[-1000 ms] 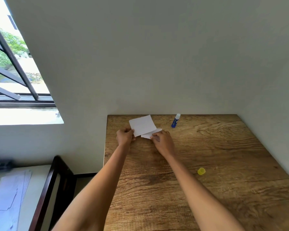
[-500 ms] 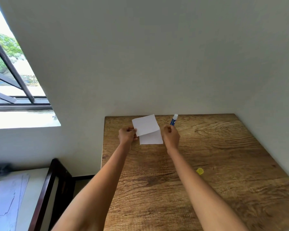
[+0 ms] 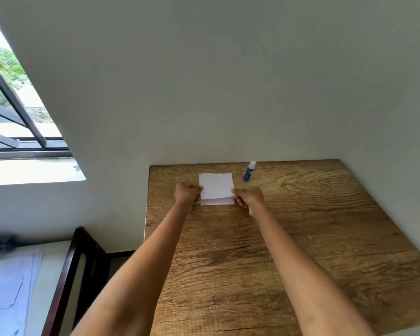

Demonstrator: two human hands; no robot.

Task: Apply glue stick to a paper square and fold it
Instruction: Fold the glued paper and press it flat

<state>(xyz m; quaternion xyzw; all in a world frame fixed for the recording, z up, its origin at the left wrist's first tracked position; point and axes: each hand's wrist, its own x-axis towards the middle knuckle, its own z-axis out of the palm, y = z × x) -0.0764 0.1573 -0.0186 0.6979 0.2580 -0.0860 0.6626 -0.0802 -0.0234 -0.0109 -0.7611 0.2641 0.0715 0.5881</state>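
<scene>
Pinching the paper square (image 3: 215,187) at both side edges, your left hand (image 3: 186,194) and right hand (image 3: 249,198) grip it closed, the upper flap bent over a lower layer, toward 12 o'clock on the wooden table (image 3: 325,238). Your glue stick (image 3: 249,171) lies at the paper's 2 o'clock, uncapped, apart.

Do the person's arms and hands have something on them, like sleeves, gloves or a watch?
No. Both forearms are bare as far as the view shows: no sleeves reach them. The left hand and the right hand wear no gloves, and no watch, bracelet or ring is visible.
</scene>
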